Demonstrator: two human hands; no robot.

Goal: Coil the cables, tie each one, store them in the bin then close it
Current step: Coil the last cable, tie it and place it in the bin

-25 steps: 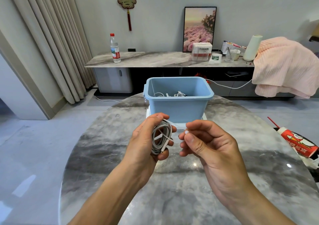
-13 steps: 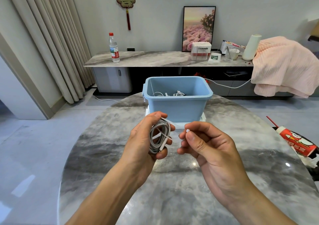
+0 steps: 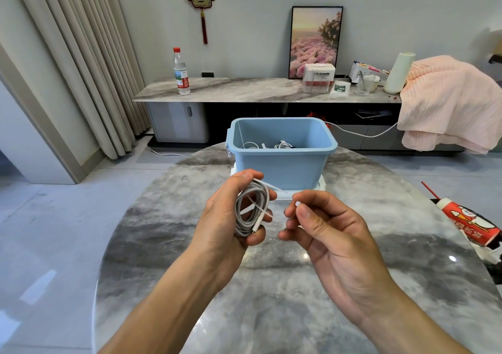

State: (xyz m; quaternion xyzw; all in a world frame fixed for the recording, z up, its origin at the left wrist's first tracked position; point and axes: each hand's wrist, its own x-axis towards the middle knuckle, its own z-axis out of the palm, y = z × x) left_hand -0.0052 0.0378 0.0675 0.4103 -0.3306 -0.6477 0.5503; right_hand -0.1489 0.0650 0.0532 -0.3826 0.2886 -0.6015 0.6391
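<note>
My left hand (image 3: pixel 225 212) grips a coiled grey-white cable (image 3: pixel 251 209) over the marble table (image 3: pixel 271 285), in front of the bin. A thin white tie strip (image 3: pixel 267 186) crosses the coil and sticks out to the right. My right hand (image 3: pixel 323 228) hovers just right of the coil, thumb and forefinger pinched on a small white end (image 3: pixel 298 203), possibly the tie's tip. The open light-blue bin (image 3: pixel 282 169) stands behind the hands on its white lid (image 3: pixel 282 194). Coiled white cables (image 3: pixel 271 145) lie inside it.
A red snack package (image 3: pixel 470 223) lies at the table's right edge. Beyond the table stands a long marble sideboard (image 3: pixel 244 90) with a water bottle (image 3: pixel 181 72), boxes and a framed picture. A pink blanket (image 3: pixel 448 101) hangs at the right. Curtains fill the left.
Both hands have stayed in nearly the same place. The right hand's pinched fingers have drawn slightly away from the coil, and the tie strip now sticks out further on the coil's right.
</note>
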